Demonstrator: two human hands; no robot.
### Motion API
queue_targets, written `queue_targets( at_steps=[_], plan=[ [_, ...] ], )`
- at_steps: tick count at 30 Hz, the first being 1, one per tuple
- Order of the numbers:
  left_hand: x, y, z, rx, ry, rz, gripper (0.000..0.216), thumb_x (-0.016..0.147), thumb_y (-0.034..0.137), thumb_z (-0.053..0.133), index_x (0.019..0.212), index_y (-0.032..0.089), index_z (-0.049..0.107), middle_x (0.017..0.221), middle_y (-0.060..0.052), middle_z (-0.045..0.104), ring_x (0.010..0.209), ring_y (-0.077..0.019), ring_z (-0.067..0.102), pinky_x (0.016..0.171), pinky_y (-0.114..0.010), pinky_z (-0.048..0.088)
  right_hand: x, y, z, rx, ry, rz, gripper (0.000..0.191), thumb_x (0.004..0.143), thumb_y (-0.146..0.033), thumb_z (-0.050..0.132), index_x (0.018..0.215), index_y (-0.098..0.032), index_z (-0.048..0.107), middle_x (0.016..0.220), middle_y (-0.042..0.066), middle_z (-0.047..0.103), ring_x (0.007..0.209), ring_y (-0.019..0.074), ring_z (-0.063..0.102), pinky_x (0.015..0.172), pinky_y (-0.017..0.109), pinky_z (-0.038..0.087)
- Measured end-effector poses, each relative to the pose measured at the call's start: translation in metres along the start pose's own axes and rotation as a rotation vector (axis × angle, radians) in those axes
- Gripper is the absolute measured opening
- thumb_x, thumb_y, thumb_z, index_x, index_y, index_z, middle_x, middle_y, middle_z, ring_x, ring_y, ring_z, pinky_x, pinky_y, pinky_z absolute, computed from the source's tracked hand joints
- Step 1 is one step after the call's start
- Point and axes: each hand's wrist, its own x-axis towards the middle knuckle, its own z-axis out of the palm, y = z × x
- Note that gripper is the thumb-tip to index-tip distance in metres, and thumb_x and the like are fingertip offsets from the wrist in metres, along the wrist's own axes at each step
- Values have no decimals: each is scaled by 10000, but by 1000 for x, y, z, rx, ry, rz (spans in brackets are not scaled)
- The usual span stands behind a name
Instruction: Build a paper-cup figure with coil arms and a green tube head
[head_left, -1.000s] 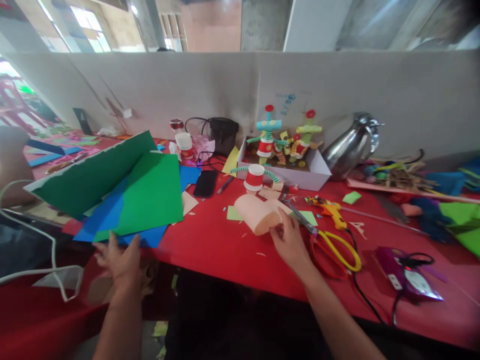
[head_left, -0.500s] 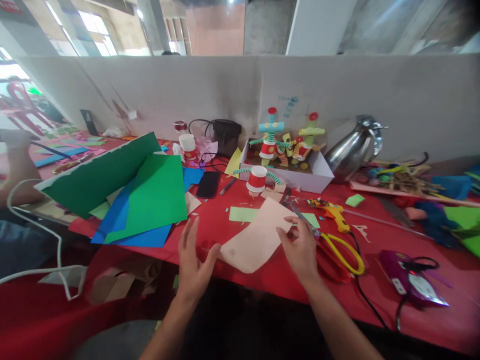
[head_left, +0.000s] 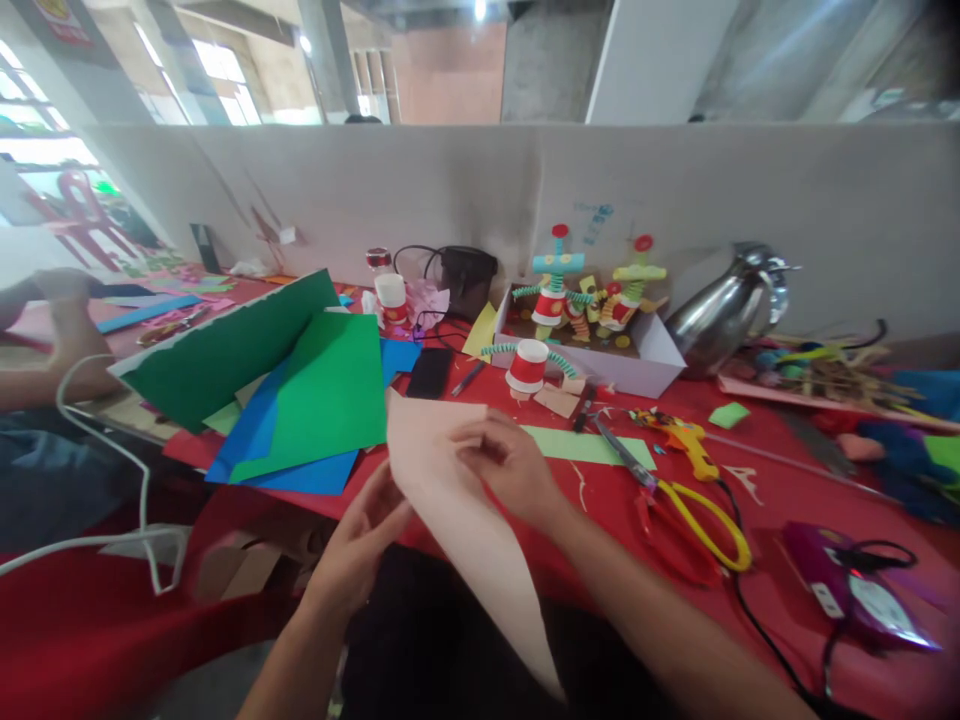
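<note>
A pale peach sheet of paper (head_left: 442,470) is lifted off the table and slants down toward my lap, its lower end curling past the table edge. My left hand (head_left: 367,530) grips its left edge, with the fingers partly behind the sheet and the thumb in front. Across its upper right side lies my right hand (head_left: 510,465), fingers bent and pinching the paper. To the right of that hand, scissors (head_left: 690,510) with yellow and red handles rest on a light green paper strip (head_left: 551,443). A red-and-white paper cup (head_left: 528,366) with coiled green paper arms stands beyond the sheet.
Green card (head_left: 322,390) and blue card (head_left: 322,472) lie at left. A phone (head_left: 430,373) and pen (head_left: 468,378) sit behind the sheet. A white box (head_left: 637,368) holds paper-cup figures, near a steel jug (head_left: 712,310). At right are a yellow glue gun (head_left: 694,450) and purple device (head_left: 840,580).
The peach sheet has been raised from the table and turned, its far end now to the left. My left hand has closed on its edge; my right hand has moved left with it.
</note>
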Motion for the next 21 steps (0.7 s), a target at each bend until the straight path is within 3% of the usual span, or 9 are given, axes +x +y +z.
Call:
queue_targets(
  at_steps=[3, 8, 10, 12, 14, 16, 19, 21],
  plan=[
    [-8, 3, -22, -191, 215, -73, 675, 712, 482, 764, 1330, 278, 582, 1208, -90, 709, 1066, -297, 678, 810, -323, 580, 26, 10, 38, -7, -110, -76, 233, 849, -70, 562, 955, -203, 721, 950, 41, 622, 775, 133, 627, 711, 269, 532],
    [-13, 5, -66, -146, 334, -107, 774, 619, 324, 839, 1333, 247, 551, 992, -81, 759, 782, -252, 729, 663, -308, 583, 59, 26, 93, -58, -304, -234, 244, 872, -85, 548, 1022, -203, 699, 1013, 52, 641, 968, 168, 632, 880, 296, 513],
    [-10, 3, -79, -57, 463, 32, 679, 601, 273, 850, 1233, 225, 606, 970, -62, 755, 766, -210, 718, 656, -259, 567, 73, 30, 111, -103, -258, -129, 287, 906, -191, 566, 1184, -224, 629, 1108, 68, 641, 1012, 188, 634, 876, 309, 514],
    [-5, 2, -90, 5, 625, 218, 556, 644, 268, 824, 1163, 225, 631, 985, -42, 745, 790, -171, 701, 665, -216, 549, 87, 35, 126, -234, -146, 95, 451, 936, -317, 551, 1366, -208, 473, 1197, 121, 626, 1063, 240, 634, 885, 365, 508],
    [1, 4, -98, 16, 752, 319, 505, 669, 259, 800, 1145, 235, 632, 982, -22, 733, 779, -142, 683, 657, -195, 536, 97, 40, 137, -380, -129, 279, 643, 908, -378, 594, 1446, -148, 328, 1225, 181, 621, 1102, 303, 625, 900, 423, 488],
    [9, 8, -103, -19, 806, 327, 497, 654, 236, 792, 1123, 234, 629, 947, -8, 720, 732, -128, 664, 630, -195, 530, 104, 45, 142, -444, -190, 362, 733, 838, -325, 682, 1430, -115, 305, 1206, 197, 638, 1081, 319, 638, 877, 417, 489],
    [19, 20, -105, -44, 845, 305, 445, 625, 189, 765, 1045, 222, 622, 875, 8, 700, 649, -117, 631, 564, -194, 507, 104, 49, 142, -462, -193, 402, 585, 830, -249, 671, 1332, -140, 392, 1174, 179, 655, 1042, 294, 657, 841, 384, 493],
    [24, 28, -105, -40, 865, 292, 408, 617, 153, 732, 1001, 217, 609, 827, 16, 685, 597, -111, 602, 528, -195, 487, 101, 49, 139, -471, -175, 412, 534, 851, -335, 656, 1291, -145, 420, 1196, 197, 636, 1074, 318, 640, 851, 411, 485]
  ],
)
